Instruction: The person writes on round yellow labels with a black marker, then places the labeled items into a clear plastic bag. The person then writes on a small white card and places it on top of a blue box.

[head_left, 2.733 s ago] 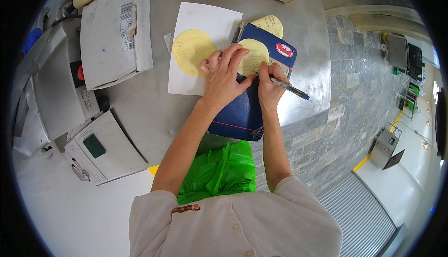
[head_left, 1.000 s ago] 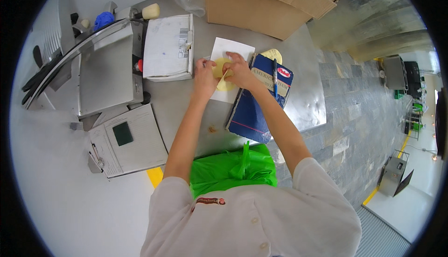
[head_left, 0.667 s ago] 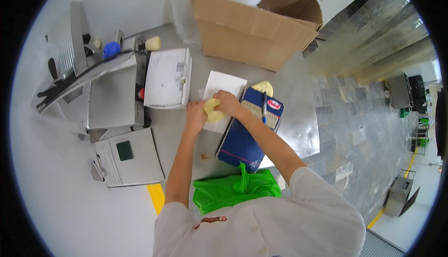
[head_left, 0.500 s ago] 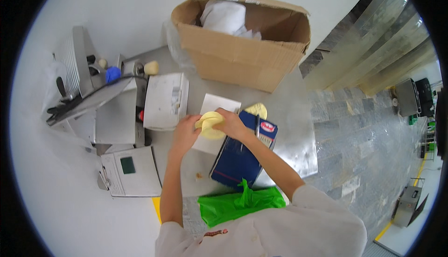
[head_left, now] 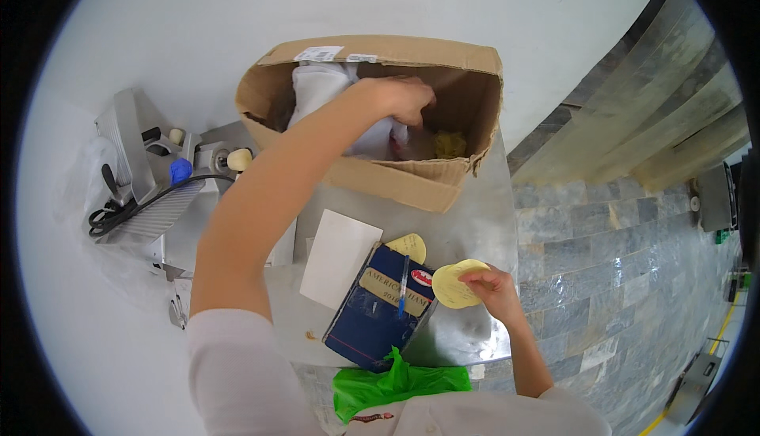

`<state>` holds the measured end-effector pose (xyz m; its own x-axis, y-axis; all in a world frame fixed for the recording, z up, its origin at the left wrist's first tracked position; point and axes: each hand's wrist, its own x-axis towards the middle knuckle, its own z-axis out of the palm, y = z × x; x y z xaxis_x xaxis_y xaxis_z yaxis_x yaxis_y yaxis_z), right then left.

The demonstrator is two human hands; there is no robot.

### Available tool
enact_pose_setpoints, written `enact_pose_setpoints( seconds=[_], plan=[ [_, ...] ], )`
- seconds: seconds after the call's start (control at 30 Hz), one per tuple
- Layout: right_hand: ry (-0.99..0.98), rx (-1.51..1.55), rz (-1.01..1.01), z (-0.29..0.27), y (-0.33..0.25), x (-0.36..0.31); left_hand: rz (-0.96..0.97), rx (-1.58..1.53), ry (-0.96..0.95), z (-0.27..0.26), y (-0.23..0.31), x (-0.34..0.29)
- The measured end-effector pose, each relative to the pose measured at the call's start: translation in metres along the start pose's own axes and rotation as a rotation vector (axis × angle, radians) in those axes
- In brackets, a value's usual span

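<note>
My left hand is down inside the open cardboard box, above a white bundle. Its fingers bend downward and their tips are hidden, so I cannot tell whether they hold anything. At the right edge of the table, the fingers of my right hand pinch a few round yellow paper slips, fanned apart, with faint writing on them. Between my arms lies a dark blue book with a blue pen on its cover. Another yellow slip shows at the book's far edge.
A white sheet lies left of the book on the metal table. A slicing machine with a black cable stands at the left. Crumpled yellow material sits in the box. A green plastic bag is at the near edge.
My hands have parted. The left went from the yellow slips into the box; the right moved rightward with the slips. The view has shifted too.
</note>
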<state>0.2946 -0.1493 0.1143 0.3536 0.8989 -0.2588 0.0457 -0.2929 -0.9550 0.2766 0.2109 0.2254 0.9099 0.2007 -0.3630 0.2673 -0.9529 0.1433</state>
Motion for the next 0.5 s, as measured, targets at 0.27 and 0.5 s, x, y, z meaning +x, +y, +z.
enact_pose_setpoints(
  seconds=[0.27,0.5],
  plan=[
    [0.07,0.087,0.089,-0.014,0.011,0.001,-0.082,0.393,-0.5,0.01,0.02,0.033],
    [0.385,0.262,0.059,-0.042,0.018,-0.001,-0.241,0.231,0.175,-0.061,0.036,-0.059]
  ],
)
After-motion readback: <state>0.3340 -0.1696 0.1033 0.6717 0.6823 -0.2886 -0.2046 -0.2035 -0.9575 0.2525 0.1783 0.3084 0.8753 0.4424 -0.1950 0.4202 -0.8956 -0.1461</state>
